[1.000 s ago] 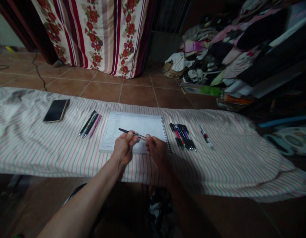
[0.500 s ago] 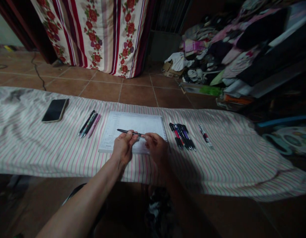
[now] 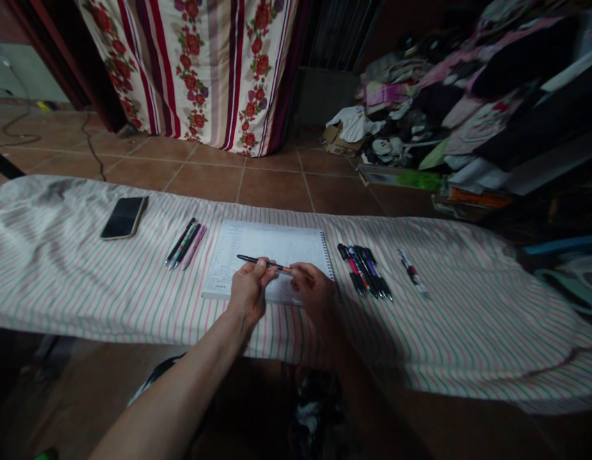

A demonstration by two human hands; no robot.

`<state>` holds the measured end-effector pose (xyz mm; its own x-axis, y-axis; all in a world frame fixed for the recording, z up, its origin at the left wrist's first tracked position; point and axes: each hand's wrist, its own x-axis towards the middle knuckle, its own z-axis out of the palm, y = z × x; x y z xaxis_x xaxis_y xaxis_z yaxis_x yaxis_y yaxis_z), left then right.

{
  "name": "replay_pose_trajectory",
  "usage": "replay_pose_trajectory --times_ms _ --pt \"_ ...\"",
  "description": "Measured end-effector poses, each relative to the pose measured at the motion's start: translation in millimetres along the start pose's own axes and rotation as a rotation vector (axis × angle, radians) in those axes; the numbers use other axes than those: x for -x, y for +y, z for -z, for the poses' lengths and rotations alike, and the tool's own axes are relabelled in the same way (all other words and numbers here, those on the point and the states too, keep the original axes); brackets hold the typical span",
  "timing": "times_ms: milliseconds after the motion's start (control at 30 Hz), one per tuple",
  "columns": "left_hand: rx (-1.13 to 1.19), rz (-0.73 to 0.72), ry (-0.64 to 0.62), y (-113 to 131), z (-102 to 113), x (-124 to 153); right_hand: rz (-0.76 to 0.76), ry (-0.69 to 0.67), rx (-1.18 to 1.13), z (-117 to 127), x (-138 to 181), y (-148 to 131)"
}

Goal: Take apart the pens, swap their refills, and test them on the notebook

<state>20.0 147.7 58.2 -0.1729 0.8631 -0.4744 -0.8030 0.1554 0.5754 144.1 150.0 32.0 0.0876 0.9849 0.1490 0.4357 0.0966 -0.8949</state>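
Note:
Between my two hands, a dark pen (image 3: 249,259) with an orange part near its right end lies sideways above a spiral notebook (image 3: 281,236). My left hand (image 3: 250,284) pinches the pen's middle, fingers closed. At the pen's right end, the fingers of my right hand (image 3: 315,287) are closed on it. Left of the notebook, a few pens (image 3: 185,245) lie side by side, one of them pink. To the right is a row of several dark pens (image 3: 366,271), and beyond it one white, red and black pen (image 3: 412,273) lies apart.
A striped cloth (image 3: 468,306) covers the long, low surface. Toward its left end lies a phone (image 3: 124,218). Behind are a tiled floor (image 3: 272,185), a flowered curtain (image 3: 219,76) and, at right, a heap of clothes (image 3: 435,102) with a cardboard box (image 3: 341,140).
My view has shifted a little, so the whole scene sits farther right. More of the pen's orange part shows between my hands, which keep their hold on it.

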Motion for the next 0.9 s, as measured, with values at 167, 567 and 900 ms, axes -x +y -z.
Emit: replay_pose_trajectory --times_ms 167,567,900 --pt "-0.083 -0.085 -0.012 -2 0 3 -0.082 -0.017 -0.015 -2 2 -1" --pt "-0.234 -0.31 -0.149 -5 3 11 -0.152 -0.094 -0.215 -3 -2 0" --pt "-0.332 -0.374 -0.161 -4 -1 23 -0.136 -0.131 -0.338 -3 -7 -5"
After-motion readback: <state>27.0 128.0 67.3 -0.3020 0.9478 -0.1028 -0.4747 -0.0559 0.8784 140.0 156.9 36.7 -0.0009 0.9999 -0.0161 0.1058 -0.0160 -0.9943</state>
